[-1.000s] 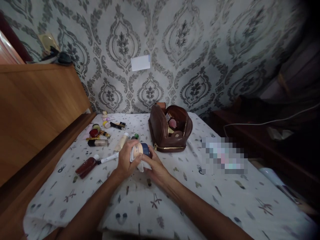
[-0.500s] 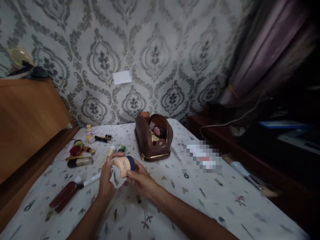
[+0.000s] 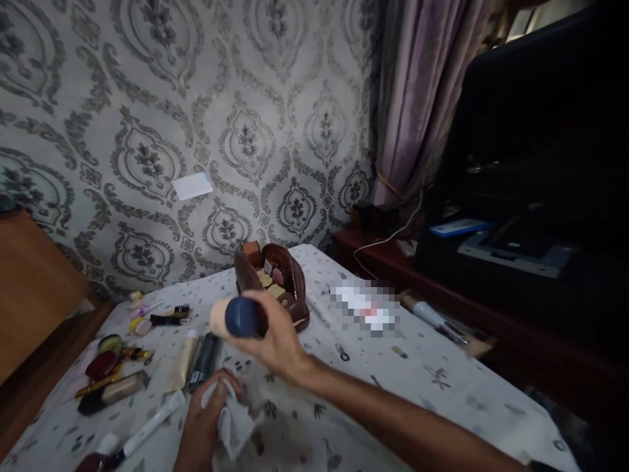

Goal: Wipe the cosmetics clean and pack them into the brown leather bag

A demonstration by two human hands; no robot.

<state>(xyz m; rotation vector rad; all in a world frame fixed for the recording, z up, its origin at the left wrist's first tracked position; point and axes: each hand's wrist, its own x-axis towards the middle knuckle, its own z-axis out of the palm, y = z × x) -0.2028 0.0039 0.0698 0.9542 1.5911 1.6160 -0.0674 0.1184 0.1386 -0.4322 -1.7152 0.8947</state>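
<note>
My right hand (image 3: 275,337) grips a peach-coloured cosmetic container (image 3: 219,317) with a dark blue rounded cap (image 3: 242,316). It holds the container up in front of the brown makeup bag (image 3: 297,303), which stands unzipped with several small items inside. Lower down, my left hand (image 3: 206,410) is closed around a crumpled white wipe (image 3: 234,423). Just beyond that hand lie a cream tube (image 3: 183,360) and a dark bottle or tube (image 3: 205,360). Beside its wrist is a white-handled brush (image 3: 152,426).
Left on the patterned cloth (image 3: 314,406) lie a red round compact (image 3: 102,365), a foundation bottle (image 3: 115,391) and several other cosmetics. A blurred-out item (image 3: 366,308) lies right of the bag. A dark red ledge (image 3: 354,249) with a white cable runs along the right side.
My right hand has lifted the container away from the wipe, up and towards the bag. My left hand has dropped lower with the wipe. The camera view has turned right.
</note>
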